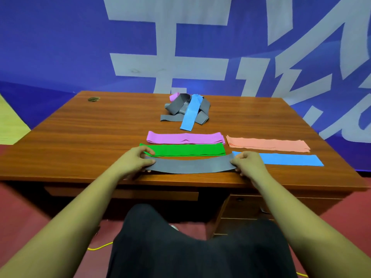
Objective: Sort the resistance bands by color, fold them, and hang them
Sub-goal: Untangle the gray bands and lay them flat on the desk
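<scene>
2 hands hold 1 gray band (189, 166) stretched flat along the near edge of the worktop (90, 127). Our left hand (138, 159) has its grip pinching the band's left end, and our right hand (248, 162) has its grip pinching the right end.

Just behind the gray band lies a folded green band (184, 149), its near left corner covered by our left fingers. Behind that is a folded pink band (185, 138). To the right, a folded peach band (268, 145) lies at the back with a blue band (291, 159) in front of it, whose left end is hidden behind our right hand.

Farther back, mid-worktop, sits a tangled pile (174, 107) of gray bands with 1 blue strip (190, 115) draped over it and a bit of pink at its rear left. A round cable hole (93, 99) sits near the far left corner. A blue banner (60, 47) with large pale characters fills the wall behind. Below are our dark trousers (200, 253), red floor and a yellow cable (100, 246).
</scene>
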The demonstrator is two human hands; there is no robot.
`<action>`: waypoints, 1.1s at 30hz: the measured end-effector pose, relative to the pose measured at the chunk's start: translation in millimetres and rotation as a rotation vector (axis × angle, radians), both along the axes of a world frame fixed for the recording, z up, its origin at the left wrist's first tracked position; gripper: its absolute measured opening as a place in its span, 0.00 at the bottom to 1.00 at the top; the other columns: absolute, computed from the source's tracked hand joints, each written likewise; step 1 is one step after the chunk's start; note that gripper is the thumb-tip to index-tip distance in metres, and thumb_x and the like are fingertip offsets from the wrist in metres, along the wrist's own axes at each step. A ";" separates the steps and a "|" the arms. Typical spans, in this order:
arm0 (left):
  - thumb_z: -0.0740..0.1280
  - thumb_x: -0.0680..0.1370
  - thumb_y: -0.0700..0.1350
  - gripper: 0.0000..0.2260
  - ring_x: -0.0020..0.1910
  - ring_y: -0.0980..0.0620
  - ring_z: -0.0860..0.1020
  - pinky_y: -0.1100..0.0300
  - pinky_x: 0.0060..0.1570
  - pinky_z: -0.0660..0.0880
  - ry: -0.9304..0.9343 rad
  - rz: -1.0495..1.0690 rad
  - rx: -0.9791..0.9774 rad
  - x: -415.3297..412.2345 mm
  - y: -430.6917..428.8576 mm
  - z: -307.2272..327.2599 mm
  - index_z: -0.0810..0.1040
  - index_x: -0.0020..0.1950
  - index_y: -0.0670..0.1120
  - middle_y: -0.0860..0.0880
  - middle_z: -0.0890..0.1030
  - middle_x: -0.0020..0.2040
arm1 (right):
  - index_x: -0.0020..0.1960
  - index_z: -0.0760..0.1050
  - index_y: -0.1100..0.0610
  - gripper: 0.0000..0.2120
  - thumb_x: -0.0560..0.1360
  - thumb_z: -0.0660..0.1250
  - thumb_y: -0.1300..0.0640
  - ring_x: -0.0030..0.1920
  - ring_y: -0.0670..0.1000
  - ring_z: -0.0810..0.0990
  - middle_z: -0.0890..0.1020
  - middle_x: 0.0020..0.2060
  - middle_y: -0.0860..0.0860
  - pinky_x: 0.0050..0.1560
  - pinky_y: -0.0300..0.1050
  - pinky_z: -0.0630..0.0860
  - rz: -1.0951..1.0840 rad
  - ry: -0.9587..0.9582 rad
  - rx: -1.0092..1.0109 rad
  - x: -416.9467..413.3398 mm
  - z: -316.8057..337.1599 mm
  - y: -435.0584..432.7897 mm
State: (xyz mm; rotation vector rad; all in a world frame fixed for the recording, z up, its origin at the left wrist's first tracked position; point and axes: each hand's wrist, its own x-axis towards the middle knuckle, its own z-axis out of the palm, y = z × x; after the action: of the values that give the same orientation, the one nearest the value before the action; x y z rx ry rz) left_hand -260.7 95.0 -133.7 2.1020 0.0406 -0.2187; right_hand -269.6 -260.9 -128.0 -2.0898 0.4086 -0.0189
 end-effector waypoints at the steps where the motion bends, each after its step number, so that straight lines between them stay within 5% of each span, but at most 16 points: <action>1: 0.71 0.75 0.39 0.08 0.29 0.53 0.77 0.63 0.32 0.71 -0.062 0.027 0.105 -0.4 1.3 -1.5 0.75 0.51 0.46 0.45 0.79 0.38 | 0.34 0.76 0.59 0.06 0.69 0.69 0.62 0.31 0.52 0.75 0.78 0.28 0.53 0.33 0.43 0.71 0.007 0.001 -0.060 -0.3 -3.6 2.7; 4: 0.73 0.73 0.41 0.08 0.40 0.47 0.78 0.59 0.39 0.67 -0.214 0.062 0.410 -6.7 1.9 -10.2 0.77 0.50 0.45 0.47 0.79 0.41 | 0.37 0.77 0.59 0.04 0.71 0.68 0.62 0.39 0.54 0.76 0.79 0.35 0.53 0.37 0.43 0.68 0.039 -0.027 -0.233 -2.6 -10.2 11.0; 10: 0.71 0.74 0.42 0.07 0.50 0.44 0.76 0.56 0.49 0.70 -0.400 0.128 0.478 -13.3 -0.9 -31.9 0.79 0.52 0.45 0.48 0.74 0.46 | 0.46 0.73 0.57 0.04 0.72 0.67 0.60 0.44 0.57 0.78 0.79 0.39 0.53 0.45 0.48 0.74 0.039 -0.146 -0.317 -9.1 -22.7 18.8; 14: 0.68 0.77 0.52 0.11 0.46 0.42 0.78 0.52 0.41 0.74 -0.383 0.213 0.695 -23.1 -3.2 -31.0 0.75 0.56 0.49 0.47 0.71 0.55 | 0.49 0.73 0.59 0.08 0.72 0.66 0.57 0.47 0.57 0.76 0.76 0.45 0.56 0.44 0.47 0.72 0.072 -0.194 -0.560 -16.4 -27.7 24.8; 18: 0.66 0.76 0.47 0.08 0.44 0.41 0.77 0.52 0.39 0.72 -0.467 0.252 0.606 -15.1 -0.7 -21.3 0.75 0.53 0.46 0.46 0.72 0.51 | 0.55 0.76 0.60 0.13 0.73 0.65 0.57 0.55 0.57 0.73 0.74 0.52 0.56 0.54 0.49 0.72 0.064 -0.294 -0.577 -8.9 -20.4 30.3; 23: 0.68 0.74 0.42 0.05 0.47 0.42 0.75 0.51 0.49 0.72 -0.569 0.142 0.485 33.0 -6.0 1.9 0.77 0.48 0.44 0.45 0.72 0.47 | 0.60 0.76 0.62 0.17 0.73 0.65 0.58 0.58 0.60 0.74 0.75 0.56 0.59 0.60 0.50 0.70 0.185 -0.329 -0.527 37.6 6.0 45.9; 33: 0.67 0.73 0.41 0.05 0.48 0.44 0.77 0.58 0.46 0.69 -0.393 0.043 0.408 144.5 -46.3 22.1 0.81 0.47 0.44 0.44 0.80 0.47 | 0.54 0.76 0.65 0.14 0.73 0.63 0.58 0.51 0.61 0.77 0.79 0.52 0.62 0.51 0.52 0.76 0.331 -0.211 -0.604 140.5 26.3 88.1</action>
State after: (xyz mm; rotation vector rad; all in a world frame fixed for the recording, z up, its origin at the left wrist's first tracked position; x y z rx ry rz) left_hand -116.2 48.7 -111.7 2.5110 -0.1136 0.2528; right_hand -129.2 -172.8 -101.6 -2.6932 -0.0952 -0.1847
